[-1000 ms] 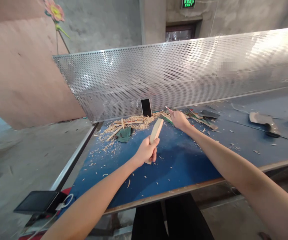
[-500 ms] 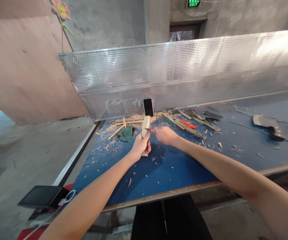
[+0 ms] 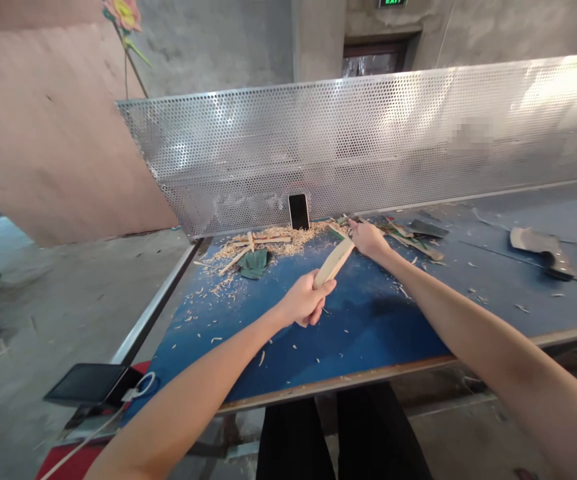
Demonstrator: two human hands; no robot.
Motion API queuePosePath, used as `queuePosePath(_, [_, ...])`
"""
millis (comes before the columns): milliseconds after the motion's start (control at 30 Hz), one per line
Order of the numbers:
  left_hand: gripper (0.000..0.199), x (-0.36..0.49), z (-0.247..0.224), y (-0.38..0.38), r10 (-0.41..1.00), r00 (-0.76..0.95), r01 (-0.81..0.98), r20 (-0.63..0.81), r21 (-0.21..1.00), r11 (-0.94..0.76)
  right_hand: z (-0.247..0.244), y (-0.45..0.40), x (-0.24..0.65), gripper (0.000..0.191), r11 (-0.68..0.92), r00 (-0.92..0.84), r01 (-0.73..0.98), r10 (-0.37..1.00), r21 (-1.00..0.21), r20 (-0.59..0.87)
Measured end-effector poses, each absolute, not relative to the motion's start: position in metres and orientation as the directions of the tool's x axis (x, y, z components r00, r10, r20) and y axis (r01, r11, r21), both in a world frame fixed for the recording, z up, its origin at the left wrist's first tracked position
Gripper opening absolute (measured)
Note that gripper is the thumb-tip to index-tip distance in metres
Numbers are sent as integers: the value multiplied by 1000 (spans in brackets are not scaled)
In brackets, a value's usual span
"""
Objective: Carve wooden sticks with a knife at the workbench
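Observation:
My left hand [image 3: 309, 299] is closed round the lower end of a pale strip of wood [image 3: 335, 263], held tilted up to the right above the blue tabletop. At the wood's far tip, my right hand [image 3: 369, 241] is closed. The fingers hide most of the slim carving knife in it, which showed reddish earlier. Beyond the hands lies a heap of wood shavings [image 3: 288, 245], with thin wooden sticks [image 3: 268, 240] and a crumpled dark green piece of cloth or sandpaper [image 3: 254, 264] to the left.
A phone [image 3: 299, 212] leans upright against the perforated metal screen [image 3: 248, 153]. Wood strips and scraps [image 3: 413, 241] lie right of my right hand, with a curled sheet [image 3: 535, 247] farther right. A black-screened device [image 3: 88, 383] with a white cable sits by the left table edge.
The wood has swung from near upright to leaning right, and my left hand has shifted right and slightly down. My right hand has moved right and up, from the wood's side to its tip.

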State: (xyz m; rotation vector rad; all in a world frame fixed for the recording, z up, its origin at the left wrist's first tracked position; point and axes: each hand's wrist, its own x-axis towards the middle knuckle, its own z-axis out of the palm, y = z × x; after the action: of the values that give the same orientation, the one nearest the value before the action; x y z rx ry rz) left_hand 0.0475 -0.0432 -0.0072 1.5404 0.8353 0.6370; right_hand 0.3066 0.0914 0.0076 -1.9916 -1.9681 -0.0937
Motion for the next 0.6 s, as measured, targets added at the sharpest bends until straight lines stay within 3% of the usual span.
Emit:
queuePosePath(100, [47, 49, -10, -39, 857, 516, 82, -9, 996, -39, 9, 89, 309, 69, 15, 87, 961, 931, -275, 354])
queuePosePath(200, [43, 42, -13, -25, 923, 386, 3, 4, 1000, -5, 8, 71, 282, 66, 186, -56, 945, 904, -271, 424])
queuePosePath(300, [43, 34, -15, -14, 953, 301, -43, -21, 998, 35, 4, 47, 246, 59, 339, -256, 924, 892, -176, 374])
queuePosePath(400, [41, 31, -16, -8, 964, 263, -50, -29, 998, 44, -1, 28, 218, 55, 386, -359, 922, 889, -41, 284])
queuePosePath(600, [32, 26, -19, -5, 971, 229, 101, 72, 990, -98, -5, 21, 208, 55, 379, -389, 921, 892, 86, 230])
